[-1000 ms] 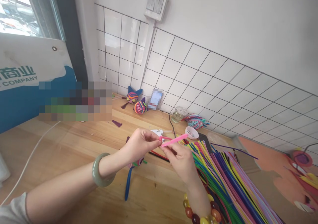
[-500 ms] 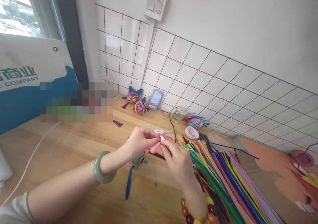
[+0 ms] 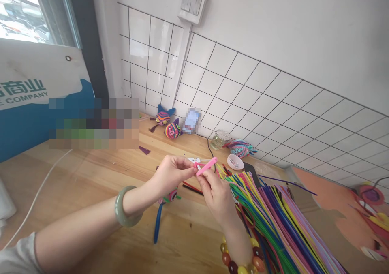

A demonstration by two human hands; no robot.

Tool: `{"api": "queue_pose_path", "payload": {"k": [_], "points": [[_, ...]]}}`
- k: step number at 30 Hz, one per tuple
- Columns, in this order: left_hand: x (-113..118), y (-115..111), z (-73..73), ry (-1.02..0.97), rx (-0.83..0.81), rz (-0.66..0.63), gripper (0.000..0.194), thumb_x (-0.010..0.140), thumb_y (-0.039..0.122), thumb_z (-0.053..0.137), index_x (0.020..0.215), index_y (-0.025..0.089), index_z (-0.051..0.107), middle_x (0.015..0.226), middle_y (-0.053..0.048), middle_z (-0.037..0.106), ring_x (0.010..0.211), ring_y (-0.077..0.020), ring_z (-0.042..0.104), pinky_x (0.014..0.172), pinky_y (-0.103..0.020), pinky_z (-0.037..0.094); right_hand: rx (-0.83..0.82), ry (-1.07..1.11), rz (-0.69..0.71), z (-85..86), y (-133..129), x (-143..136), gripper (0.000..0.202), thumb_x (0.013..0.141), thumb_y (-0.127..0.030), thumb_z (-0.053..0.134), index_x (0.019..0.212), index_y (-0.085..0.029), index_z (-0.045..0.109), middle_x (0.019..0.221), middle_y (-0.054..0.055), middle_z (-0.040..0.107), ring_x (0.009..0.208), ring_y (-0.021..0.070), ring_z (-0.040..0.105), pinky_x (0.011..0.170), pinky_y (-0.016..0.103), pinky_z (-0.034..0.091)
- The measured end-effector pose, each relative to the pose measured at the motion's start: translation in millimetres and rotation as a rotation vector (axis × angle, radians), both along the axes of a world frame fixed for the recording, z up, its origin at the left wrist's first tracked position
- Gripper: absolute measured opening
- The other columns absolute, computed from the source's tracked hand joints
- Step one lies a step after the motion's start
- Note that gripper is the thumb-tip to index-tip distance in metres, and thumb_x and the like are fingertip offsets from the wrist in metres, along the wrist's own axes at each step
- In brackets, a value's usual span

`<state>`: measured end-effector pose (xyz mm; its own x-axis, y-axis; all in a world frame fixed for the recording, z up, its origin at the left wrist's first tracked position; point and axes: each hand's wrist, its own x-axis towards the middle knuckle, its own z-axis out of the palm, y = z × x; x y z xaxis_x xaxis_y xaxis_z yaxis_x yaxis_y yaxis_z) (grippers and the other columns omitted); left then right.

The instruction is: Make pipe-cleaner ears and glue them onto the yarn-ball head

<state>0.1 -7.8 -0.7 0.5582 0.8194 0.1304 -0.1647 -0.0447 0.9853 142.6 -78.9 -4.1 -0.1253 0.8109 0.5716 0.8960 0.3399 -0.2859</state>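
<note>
My left hand [image 3: 176, 170] is closed in a pinch on a bright pink pipe cleaner [image 3: 196, 165], whose bent part sticks out past the fingertips. Close beside it, my right hand [image 3: 215, 189] pinches a slim light pink piece [image 3: 209, 165] that points up and to the right; its exact kind does not show. The fingertips of both hands almost meet above the table. Partly hidden under my left wrist is a colourful pipe-cleaner figure [image 3: 172, 195] with a blue tassel [image 3: 157, 224]. Behind my fingers lies a white tool [image 3: 194, 160], mostly covered.
Many coloured pipe cleaners [image 3: 273, 217] lie in a bundle on the right. At the back stand finished colourful figures [image 3: 173, 130], a phone [image 3: 191, 120], a glass jar [image 3: 220, 139] and a small pink bowl [image 3: 235, 162]. A black cable [image 3: 209, 146] runs between them. Grid panels line the wall.
The light pink piece has swung from pointing down-left to pointing up-right in my right fingers. My left hand has stayed almost in place.
</note>
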Motion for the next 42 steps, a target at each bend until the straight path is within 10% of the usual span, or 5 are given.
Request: {"api": "queue_pose_path", "payload": {"k": [12,42], "points": [[2.3,1.2,1.7,-0.034,-0.132,-0.068,0.014,0.067,0.024,0.064,0.074,0.013,0.069,0.074,-0.003,0.071,0.073,-0.0166,0.064,0.073,-0.025,0.046,-0.126,0.170,-0.057,2.2,-1.4,-0.9,0.013,0.085,-0.023,0.046,0.083,-0.019,0.058,0.050,-0.005,0.052,0.041,0.0096,0.045,0.043,0.020,0.034],[4.1,1.9,-2.6,-0.062,-0.141,-0.054,0.016,0.069,0.028,0.066,0.071,0.013,0.069,0.070,-0.003,0.069,0.068,-0.0147,0.061,0.068,-0.023,0.045,-0.117,0.200,-0.128,4.0,-4.9,-8.8,0.013,0.083,-0.023,0.048,0.084,-0.018,0.060,0.061,0.001,0.062,0.051,0.0133,0.055,0.051,0.023,0.037]]}}
